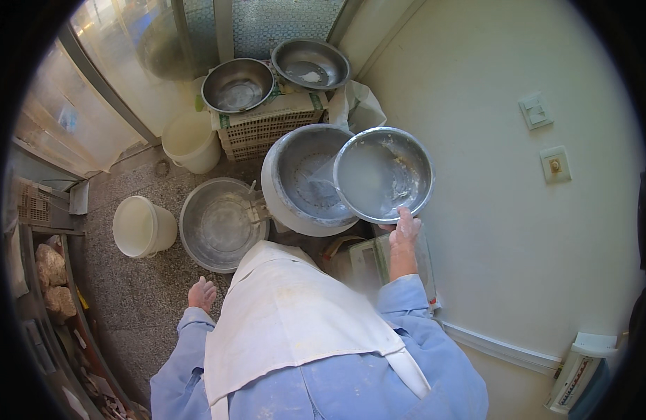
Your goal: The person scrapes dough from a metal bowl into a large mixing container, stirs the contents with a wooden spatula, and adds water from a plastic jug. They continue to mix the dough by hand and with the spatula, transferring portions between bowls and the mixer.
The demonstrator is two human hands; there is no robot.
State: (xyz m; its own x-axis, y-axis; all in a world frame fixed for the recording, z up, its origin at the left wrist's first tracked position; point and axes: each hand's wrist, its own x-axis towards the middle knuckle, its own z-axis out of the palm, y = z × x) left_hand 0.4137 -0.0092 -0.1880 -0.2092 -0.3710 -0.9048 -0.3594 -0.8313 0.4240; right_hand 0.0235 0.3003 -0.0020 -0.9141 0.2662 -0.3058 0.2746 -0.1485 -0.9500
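My right hand [405, 229], dusted with white, grips the near rim of a steel bowl [367, 176] that holds cloudy liquid and pale clumps stuck to its wall. This bowl overlaps the right side of a larger metal-lined white tub [308, 152]. A clear plastic piece, partly hidden, shows in the tub beside the bowl. Down at the left, my left hand [202, 294] hangs with nothing in it, its fingers loosely curled and apart. Just ahead of it, a wide metal basin [218, 226] with a floury inside stands close to the tub.
White buckets [135, 226] [191, 139] stand on the speckled floor. Two steel bowls [239, 86] [311, 65] rest on a stack of plastic crates [273, 128]. A wall [490, 220] bounds the right side, and shelves [71, 315] line the left.
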